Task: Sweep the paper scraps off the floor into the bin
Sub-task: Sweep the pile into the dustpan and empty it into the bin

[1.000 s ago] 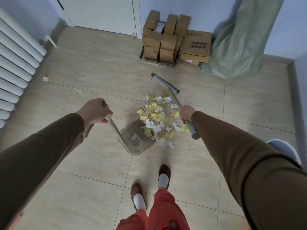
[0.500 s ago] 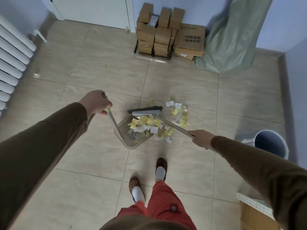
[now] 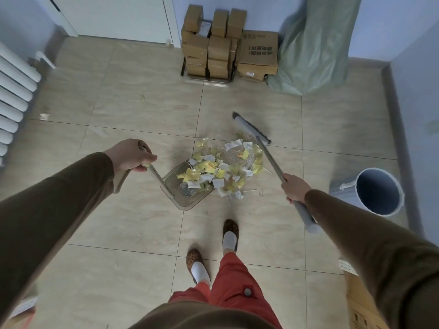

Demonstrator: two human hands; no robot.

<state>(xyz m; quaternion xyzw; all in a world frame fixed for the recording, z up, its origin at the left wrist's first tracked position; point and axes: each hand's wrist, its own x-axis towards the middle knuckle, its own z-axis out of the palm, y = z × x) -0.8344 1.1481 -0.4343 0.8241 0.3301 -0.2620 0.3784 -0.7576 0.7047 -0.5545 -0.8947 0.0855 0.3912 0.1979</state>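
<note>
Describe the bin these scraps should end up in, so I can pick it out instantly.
Look along the blue wall on the person's right side, down to the tiled floor beside it. There stands a round blue-grey bin, open-topped, just past the right hand holding the broom. Unlike the brown cardboard boxes and green sack at the far wall, it is cylindrical and looks empty.

Only print I can spot is dark characters on the side of the big cardboard box (image 3: 259,52) by the wall; too blurry to read; small label lower down on it, also unreadable
</note>
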